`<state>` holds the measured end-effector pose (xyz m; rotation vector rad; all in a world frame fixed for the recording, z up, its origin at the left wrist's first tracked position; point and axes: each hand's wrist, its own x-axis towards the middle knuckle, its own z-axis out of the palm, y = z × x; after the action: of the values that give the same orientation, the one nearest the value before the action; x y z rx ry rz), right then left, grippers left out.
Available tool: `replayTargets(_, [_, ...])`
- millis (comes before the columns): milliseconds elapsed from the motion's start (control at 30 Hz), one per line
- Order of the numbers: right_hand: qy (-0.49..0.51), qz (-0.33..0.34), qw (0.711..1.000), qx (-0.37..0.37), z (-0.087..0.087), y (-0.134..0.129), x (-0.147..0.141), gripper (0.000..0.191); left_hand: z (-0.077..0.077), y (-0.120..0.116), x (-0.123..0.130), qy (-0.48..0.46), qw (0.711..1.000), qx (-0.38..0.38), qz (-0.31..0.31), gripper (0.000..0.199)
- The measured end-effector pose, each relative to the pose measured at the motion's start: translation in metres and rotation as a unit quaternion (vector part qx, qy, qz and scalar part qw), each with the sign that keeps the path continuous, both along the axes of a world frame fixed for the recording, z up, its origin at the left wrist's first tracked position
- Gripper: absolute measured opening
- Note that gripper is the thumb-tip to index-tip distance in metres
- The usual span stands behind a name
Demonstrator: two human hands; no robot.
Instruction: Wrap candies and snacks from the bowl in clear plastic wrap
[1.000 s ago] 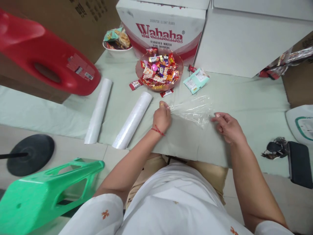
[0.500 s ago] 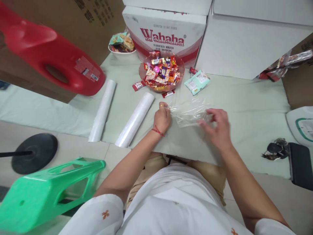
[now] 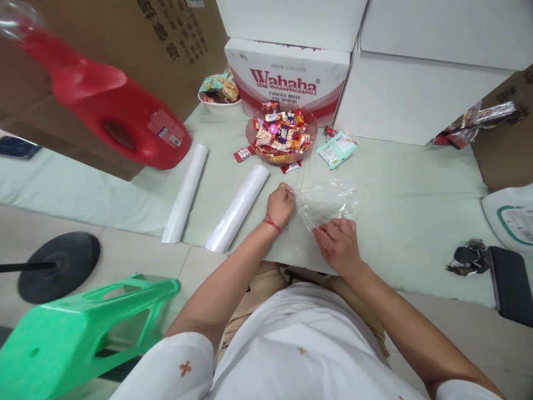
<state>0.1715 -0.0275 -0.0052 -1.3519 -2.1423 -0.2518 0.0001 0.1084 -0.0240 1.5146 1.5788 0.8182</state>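
A clear plastic bag [image 3: 328, 199] is stretched between my two hands, just above the pale green cloth. My left hand [image 3: 280, 203] is closed on its left end, where the film bunches together. Fingers of my right hand [image 3: 338, 241] pinch the bag's lower edge on the near side. Just beyond the bag stands a glass bowl [image 3: 252, 135] full of wrapped sweets. A light green snack packet [image 3: 336, 149] lies to the right of the bowl. To the left of my left hand is a white plastic roll [image 3: 238, 210], with a second white roll [image 3: 185, 194] farther left.
A red jug [image 3: 125, 119] leans at the left. Behind the bowl are a Wahaha carton [image 3: 287, 78] and a white tub of snacks [image 3: 220, 105]. Keys [image 3: 469, 257], a black phone [image 3: 512, 284] and a white bottle [image 3: 510, 216] sit at the right. A green stool [image 3: 83, 333] stands lower left.
My right hand has moved down and to the left, from loosely apart fingers to a pinch on the bag's near edge. The bag is spread flatter. My left hand keeps its hold.
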Motion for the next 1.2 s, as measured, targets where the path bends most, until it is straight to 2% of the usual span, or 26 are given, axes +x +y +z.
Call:
replayTargets(100, [0.010, 0.014, 1.000, -0.004, -0.008, -0.016, 0.000, 0.019, 0.002, -0.001, 0.003, -0.014, 1.000, -0.018, 0.010, 0.011])
replayTargets(233, [0.029, 0.012, 0.999, -0.019, -0.014, -0.032, -0.004, 0.022, 0.008, -0.009, 0.004, -0.061, 0.994, -0.084, 0.018, 0.010])
replayTargets(333, [0.029, 0.016, 0.999, -0.041, -0.017, -0.040, -0.008, 0.022, 0.013, -0.018, -0.004, -0.094, 0.987, -0.130, 0.027, 0.010])
replayTargets(433, [0.028, 0.027, 0.997, -0.074, -0.020, -0.045, -0.011, 0.021, 0.016, -0.026, -0.016, -0.099, 0.984, -0.138, 0.054, 0.012])
replayTargets(533, [0.036, 0.044, 0.993, -0.101, -0.021, -0.049, -0.012, 0.022, 0.022, -0.032, -0.025, -0.081, 0.987, -0.109, 0.083, 0.013])
replayTargets(600, [0.045, 0.054, 0.992, -0.106, -0.020, -0.050, -0.011, 0.022, 0.032, -0.038, -0.028, -0.058, 0.991, -0.058, 0.103, 0.012])
replayTargets(700, [0.062, 0.064, 0.991, -0.103, -0.019, -0.051, -0.007, 0.022, 0.058, -0.045, -0.033, -0.017, 0.993, 0.072, 0.088, 0.009])
replayTargets(767, [0.071, 0.061, 0.990, -0.102, -0.020, -0.052, -0.001, 0.023, 0.078, -0.042, -0.043, -0.004, 0.992, 0.116, 0.054, 0.022])
replayTargets(833, [0.082, 0.053, 0.990, -0.102, -0.022, -0.055, 0.004, 0.024, 0.093, -0.024, -0.060, -0.029, 0.993, 0.094, 0.065, 0.035])
replayTargets(933, [0.101, 0.037, 0.990, -0.094, -0.026, -0.058, 0.008, 0.027, 0.101, 0.034, -0.091, -0.162, 0.974, -0.009, 0.155, 0.031])
replayTargets(1000, [0.099, 0.027, 0.990, -0.094, -0.028, -0.060, 0.007, 0.028, 0.097, 0.083, -0.110, -0.188, 0.956, -0.074, 0.211, 0.028])
replayTargets(1100, [0.087, 0.016, 0.990, -0.107, -0.028, -0.059, 0.004, 0.028, 0.082, 0.154, -0.129, -0.171, 0.947, -0.129, 0.239, 0.029])
replayTargets(1200, [0.086, 0.004, 0.989, -0.117, -0.027, -0.058, 0.002, 0.029, 0.066, 0.214, -0.134, -0.149, 0.946, -0.140, 0.251, 0.033])
